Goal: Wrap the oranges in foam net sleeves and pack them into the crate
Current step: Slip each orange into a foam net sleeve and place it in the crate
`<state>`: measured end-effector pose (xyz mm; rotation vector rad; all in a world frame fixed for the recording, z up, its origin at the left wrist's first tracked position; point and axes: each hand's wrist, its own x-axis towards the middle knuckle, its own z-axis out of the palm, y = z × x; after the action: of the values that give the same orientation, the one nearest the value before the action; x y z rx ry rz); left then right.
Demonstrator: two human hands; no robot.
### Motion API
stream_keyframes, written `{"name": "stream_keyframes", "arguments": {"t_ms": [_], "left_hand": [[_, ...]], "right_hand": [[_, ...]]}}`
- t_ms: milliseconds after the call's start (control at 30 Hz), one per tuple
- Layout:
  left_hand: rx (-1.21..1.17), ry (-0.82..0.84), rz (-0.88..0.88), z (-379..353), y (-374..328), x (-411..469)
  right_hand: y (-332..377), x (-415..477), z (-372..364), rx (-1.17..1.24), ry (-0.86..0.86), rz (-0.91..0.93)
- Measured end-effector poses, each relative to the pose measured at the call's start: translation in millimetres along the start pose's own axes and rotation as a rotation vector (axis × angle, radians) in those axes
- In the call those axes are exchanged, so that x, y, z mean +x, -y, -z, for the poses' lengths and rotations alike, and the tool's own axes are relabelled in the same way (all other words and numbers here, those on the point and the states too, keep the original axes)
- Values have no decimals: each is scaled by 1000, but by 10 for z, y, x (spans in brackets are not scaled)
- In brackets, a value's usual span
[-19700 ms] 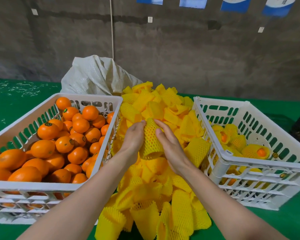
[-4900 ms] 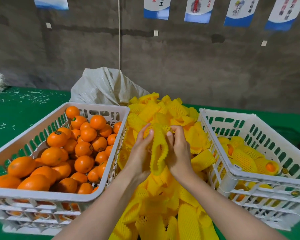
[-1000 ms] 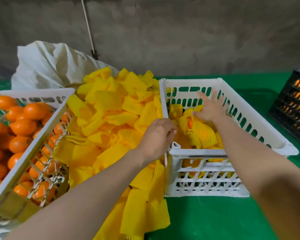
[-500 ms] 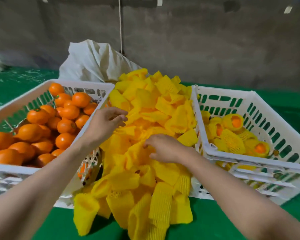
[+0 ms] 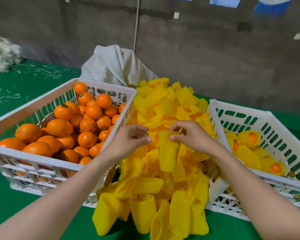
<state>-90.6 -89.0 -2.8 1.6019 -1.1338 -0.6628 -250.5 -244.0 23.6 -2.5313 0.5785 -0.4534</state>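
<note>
Green table (image 5: 24, 87) | pinching sleeve (image 5: 168, 153) rim with right hand (image 5: 189, 135) | keeping left hand (image 5: 130, 139) loose, empty, just beside | advice: spread mouth wide before loading orange (image 5: 87, 139)

This is a fruit packing shed, plain and workaday. A bare grey concrete wall (image 5: 215, 58), with blue-and-white posters (image 5: 272, 4) high on it, backs a green-covered desk (image 5: 24, 87). Toward the desk's left edge a white slatted crate (image 5: 42, 159) brims with loose oranges (image 5: 87, 125). Toward the right edge a second crate (image 5: 241, 107) holds wrapped oranges (image 5: 248, 137). Between them lies a heap of yellow foam net sleeves (image 5: 163, 108), with a white woven sack (image 5: 114, 66) behind and pale shreds (image 5: 0, 52) at the far left corner.
</note>
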Motion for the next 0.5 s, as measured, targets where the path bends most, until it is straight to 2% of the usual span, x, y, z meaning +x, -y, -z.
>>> {"name": "stream_keyframes", "arguments": {"t_ms": [100,167,233,300,367,500], "left_hand": [[97,94,8,-114,-103,29],[241,-2,-32,-139,-106,40],[283,-140,-29,-95,-73,36],[216,-245,17,-11,-36,27],[115,-275,19,95,-10,10],[30,-183,-8,381,0,-16]], "right_hand": [[307,6,-39,144,15,42],[430,19,-122,103,-110,63],[533,34,-234,-45,-245,119],[636,71,-376,-118,-255,197],[721,152,-493,-118,-205,208],[850,406,-580,27,-164,191]]}}
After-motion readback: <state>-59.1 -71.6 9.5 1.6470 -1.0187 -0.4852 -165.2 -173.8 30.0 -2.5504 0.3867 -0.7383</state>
